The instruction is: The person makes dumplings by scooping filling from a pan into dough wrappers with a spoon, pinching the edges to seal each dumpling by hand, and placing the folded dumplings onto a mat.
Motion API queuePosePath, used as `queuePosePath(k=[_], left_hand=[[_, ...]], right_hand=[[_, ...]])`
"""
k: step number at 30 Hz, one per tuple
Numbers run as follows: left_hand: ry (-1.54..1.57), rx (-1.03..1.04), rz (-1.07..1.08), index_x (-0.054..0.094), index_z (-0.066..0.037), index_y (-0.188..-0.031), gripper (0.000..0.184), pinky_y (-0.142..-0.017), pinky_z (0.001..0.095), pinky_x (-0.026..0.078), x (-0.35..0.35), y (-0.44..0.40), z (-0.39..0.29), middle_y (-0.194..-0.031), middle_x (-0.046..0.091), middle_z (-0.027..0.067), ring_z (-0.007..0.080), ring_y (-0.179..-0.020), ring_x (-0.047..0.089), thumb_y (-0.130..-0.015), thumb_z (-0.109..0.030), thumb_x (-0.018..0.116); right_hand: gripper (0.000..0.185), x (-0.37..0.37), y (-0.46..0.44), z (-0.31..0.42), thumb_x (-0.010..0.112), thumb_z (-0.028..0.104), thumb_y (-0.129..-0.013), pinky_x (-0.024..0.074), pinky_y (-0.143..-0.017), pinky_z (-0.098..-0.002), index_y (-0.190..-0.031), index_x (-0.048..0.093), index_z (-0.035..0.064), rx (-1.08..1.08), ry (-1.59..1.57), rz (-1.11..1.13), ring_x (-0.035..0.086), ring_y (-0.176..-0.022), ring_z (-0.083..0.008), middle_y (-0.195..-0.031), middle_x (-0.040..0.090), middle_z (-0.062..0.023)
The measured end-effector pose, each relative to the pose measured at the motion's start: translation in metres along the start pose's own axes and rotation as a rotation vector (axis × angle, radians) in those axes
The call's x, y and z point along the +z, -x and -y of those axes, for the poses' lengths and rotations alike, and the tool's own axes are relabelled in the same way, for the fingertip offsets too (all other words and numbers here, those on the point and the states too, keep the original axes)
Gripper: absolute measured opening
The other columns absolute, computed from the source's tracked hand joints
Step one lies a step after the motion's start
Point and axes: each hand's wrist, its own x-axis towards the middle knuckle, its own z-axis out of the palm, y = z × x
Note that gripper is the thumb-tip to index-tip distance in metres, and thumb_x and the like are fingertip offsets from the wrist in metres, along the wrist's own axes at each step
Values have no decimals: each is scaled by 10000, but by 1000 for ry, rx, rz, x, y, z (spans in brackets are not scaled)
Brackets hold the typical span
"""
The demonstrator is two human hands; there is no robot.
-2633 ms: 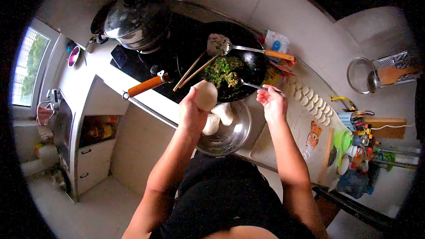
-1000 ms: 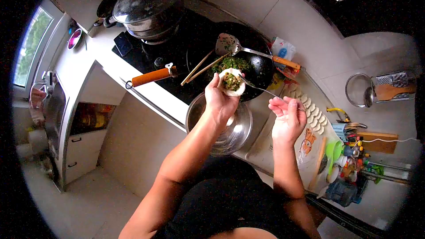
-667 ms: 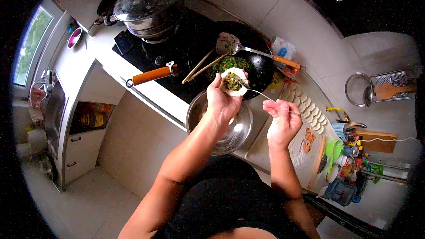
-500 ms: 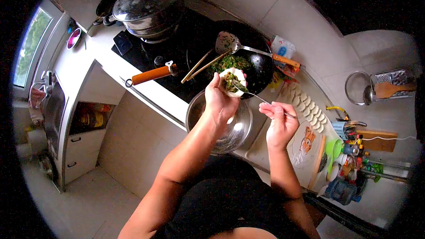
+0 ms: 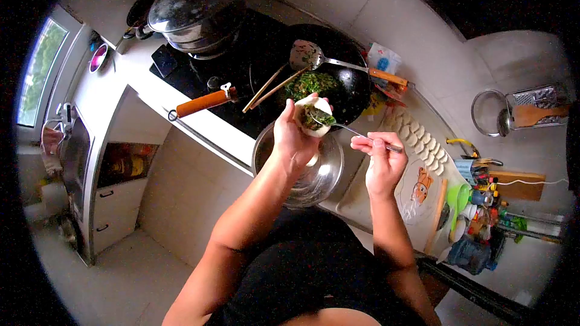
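Observation:
My left hand (image 5: 292, 136) cups a round dumpling wrapper (image 5: 305, 128) with green chopped filling (image 5: 313, 117) on it. In my right hand (image 5: 383, 160) is a metal spoon (image 5: 353, 130), gripped by its handle, its tip against the filling. Just beyond the wrapper is a black wok (image 5: 353, 93) holding more green filling (image 5: 311, 86). A metal spatula (image 5: 338, 63) with a wooden handle and a pair of chopsticks (image 5: 266, 89) lie across the wok. Below my left hand stands a steel bowl (image 5: 314, 187).
Rows of folded dumplings (image 5: 422, 142) lie on the counter to the right, near a rolling pin (image 5: 436, 214). A lidded steel pot (image 5: 199, 15) stands on the cooktop. Bottles and a green scoop (image 5: 458, 196) crowd the right side. An orange-handled pan (image 5: 202, 104) edge juts toward the counter front.
The spoon's tip has pressed further into the filling on the wrapper. Both hands stay in nearly the same place; the view has shifted slightly.

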Motion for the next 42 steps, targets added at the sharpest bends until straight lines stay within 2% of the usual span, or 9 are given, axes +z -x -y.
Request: queuePosePath(k=[6,9,13,20,25,29,32,41,42], left_hand=[[-54,-3,-20,508,-33,-1131,491,-879,393,413,1,3,1,-1082,560,141,268,-997,532,-942,-403,245],[-55,-31,9,503,-35,-1137,489,-873,392,414,-2,5,-1,-1081,559,140,263,-1009,525,-940,-410,258],[-53,-65,18,482,-33,-1162,498,-856,387,420,-6,8,-2,-1088,553,142,262,-997,521,-934,-424,274],[-117,-141,-10,469,-21,-1172,511,-860,383,426,-1,23,-4,-1114,534,157,270,-993,525,-940,-418,246],[-141,-197,-42,458,-19,-1190,520,-886,385,421,1,32,-6,-1112,539,158,276,-991,527,-941,-416,233],[-156,-240,47,457,-14,-1197,527,-892,385,421,-14,31,-9,-1106,548,157,276,-997,531,-937,-422,246],[-132,-275,42,474,-18,-1177,518,-864,380,434,-10,32,-7,-1080,564,149,271,-984,545,-936,-420,253],[-155,-344,112,452,-12,-1203,531,-900,416,414,-20,35,-14,-1123,551,152,298,-1024,530,-920,-430,287],[-155,-344,111,452,-12,-1203,531,-900,416,414,-19,35,-14,-1123,551,152,298,-1024,530,-920,-430,287]], right_hand=[[196,0,-14,9,447,158,-912,529,-657,-351,-908,490,-33,22,-49,51,626,-678,-246,-761,608,-184],[193,-5,-17,6,450,159,-913,529,-652,-348,-907,492,-30,53,75,112,624,-681,-235,-755,600,-162],[194,-17,-32,10,429,159,-919,530,-630,-344,-910,498,-22,63,-33,97,612,-665,-225,-742,595,-146],[178,-25,-63,14,473,156,-892,515,-567,-322,-894,526,-14,391,-87,269,604,-639,-198,-722,595,-130],[181,-32,-77,10,499,163,-878,510,-562,-312,-896,530,-14,413,-11,279,598,-642,-191,-717,587,-115],[188,-32,-89,22,514,169,-872,503,-559,-302,-882,548,-15,398,-85,393,600,-642,-194,-708,592,-119],[156,-22,-94,19,532,119,-858,506,-561,-304,-842,582,-28,428,50,630,603,-628,-192,-709,595,-113],[182,-36,-125,33,592,149,-825,515,-561,-306,-805,604,-31,325,-80,689,610,-641,-197,-729,607,-135],[186,-35,-129,34,599,152,-820,515,-562,-305,-797,607,-32,333,-76,784,611,-640,-196,-726,608,-135]])
